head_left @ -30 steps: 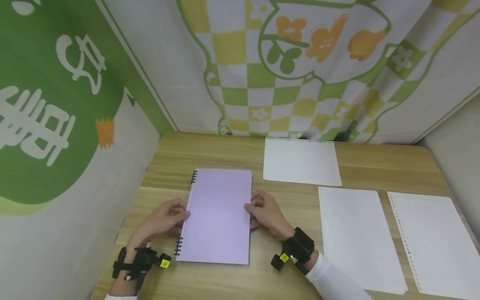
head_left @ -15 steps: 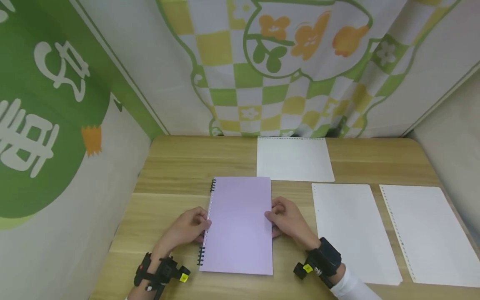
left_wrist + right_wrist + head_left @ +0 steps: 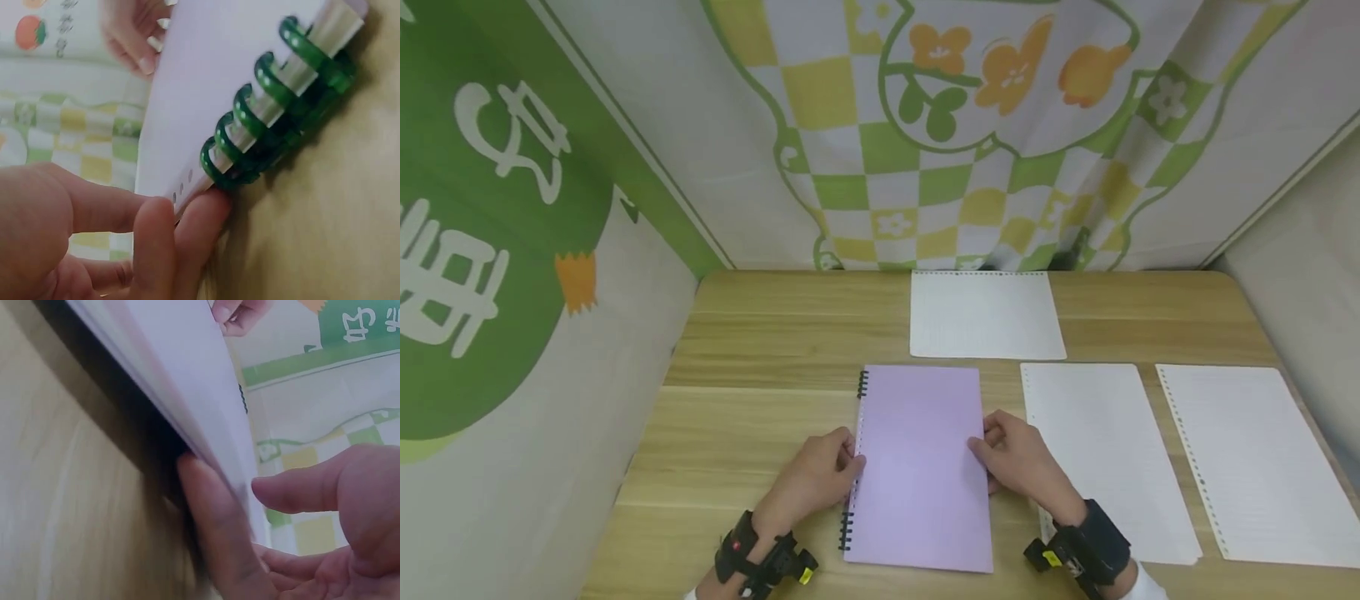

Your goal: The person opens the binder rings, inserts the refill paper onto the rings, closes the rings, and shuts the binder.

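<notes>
A ring-bound notebook (image 3: 921,467) with a plain purple cover lies between my two hands in the head view. At its left edge, my left hand (image 3: 816,475) pinches the spine side, thumb on the cover. My right hand (image 3: 1022,458) grips the opposite edge, its thumb over the cover and fingers underneath. Close up in the left wrist view, dark green binder rings (image 3: 272,81) run through the spine, and punched holes show beside my fingertips. The right wrist view shows the page edges (image 3: 156,394) and a dark shadow under the notebook.
A white punched sheet (image 3: 987,317) lies sideways at the table's back edge. Two more stacks or sheets of paper, a middle one (image 3: 1097,442) and a far right one (image 3: 1262,467), lie right of the notebook. A patterned curtain (image 3: 917,192) hangs behind the wooden table (image 3: 760,350).
Both hands have carried the notebook to the right and slightly nearer, toward the white sheets. The head view has also shifted a little. Their grip on both edges looks the same.
</notes>
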{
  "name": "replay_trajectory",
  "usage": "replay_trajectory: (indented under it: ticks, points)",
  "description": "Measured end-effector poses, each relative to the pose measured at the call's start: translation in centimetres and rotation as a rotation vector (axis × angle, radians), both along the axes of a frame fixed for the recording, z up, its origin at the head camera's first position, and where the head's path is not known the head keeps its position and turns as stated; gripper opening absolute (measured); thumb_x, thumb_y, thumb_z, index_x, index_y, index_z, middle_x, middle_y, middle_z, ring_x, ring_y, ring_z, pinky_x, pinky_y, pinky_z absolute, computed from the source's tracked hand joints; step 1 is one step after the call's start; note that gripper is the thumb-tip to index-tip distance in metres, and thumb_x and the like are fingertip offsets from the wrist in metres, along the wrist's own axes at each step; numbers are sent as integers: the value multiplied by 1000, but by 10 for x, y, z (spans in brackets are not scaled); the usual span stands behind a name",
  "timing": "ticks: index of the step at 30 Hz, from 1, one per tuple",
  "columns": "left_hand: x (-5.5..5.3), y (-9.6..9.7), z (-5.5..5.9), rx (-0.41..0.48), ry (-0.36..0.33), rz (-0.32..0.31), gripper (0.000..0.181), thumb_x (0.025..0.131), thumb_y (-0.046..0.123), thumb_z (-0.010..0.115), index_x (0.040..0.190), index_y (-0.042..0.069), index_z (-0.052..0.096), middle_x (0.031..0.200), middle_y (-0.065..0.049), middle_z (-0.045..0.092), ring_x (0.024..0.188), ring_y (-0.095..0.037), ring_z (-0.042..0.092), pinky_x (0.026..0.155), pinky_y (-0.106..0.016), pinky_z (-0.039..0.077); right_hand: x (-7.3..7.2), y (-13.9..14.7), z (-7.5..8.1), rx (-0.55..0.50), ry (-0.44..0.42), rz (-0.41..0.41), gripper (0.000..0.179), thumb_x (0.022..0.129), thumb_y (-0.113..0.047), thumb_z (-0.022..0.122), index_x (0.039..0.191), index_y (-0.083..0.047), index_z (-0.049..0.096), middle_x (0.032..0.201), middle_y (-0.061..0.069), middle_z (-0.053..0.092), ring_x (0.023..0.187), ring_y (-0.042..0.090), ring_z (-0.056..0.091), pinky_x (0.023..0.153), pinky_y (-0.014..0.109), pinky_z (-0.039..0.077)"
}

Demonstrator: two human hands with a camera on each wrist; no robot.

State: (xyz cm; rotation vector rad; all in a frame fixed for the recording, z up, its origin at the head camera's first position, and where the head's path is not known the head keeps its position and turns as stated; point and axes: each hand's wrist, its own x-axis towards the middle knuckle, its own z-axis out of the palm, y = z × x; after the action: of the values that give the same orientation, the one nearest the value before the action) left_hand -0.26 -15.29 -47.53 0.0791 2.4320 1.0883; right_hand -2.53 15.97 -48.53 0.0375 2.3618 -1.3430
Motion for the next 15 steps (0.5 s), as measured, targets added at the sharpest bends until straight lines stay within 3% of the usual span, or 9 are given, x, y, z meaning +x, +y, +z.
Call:
replay_trajectory:
  ticks: [8, 15]
  points:
    - [5, 17, -2, 21, -1, 12, 14, 105, 16, 68, 98, 5, 62, 76, -2, 69, 54, -13, 66, 47, -27, 54, 6, 8, 14, 199, 92, 58, 32, 102, -15, 70, 121, 11, 68, 86, 6, 73, 65, 13, 67, 60, 31, 56]
    - [6, 29, -3, 35, -23, 61, 17, 104, 16, 71, 103, 0, 64, 80, -5, 70, 57, -14, 67, 50, -28, 55, 8, 13, 16, 309, 105, 77, 27, 103, -16, 66, 115, 9, 71, 73, 4, 60, 66, 16, 56, 59, 31, 46]
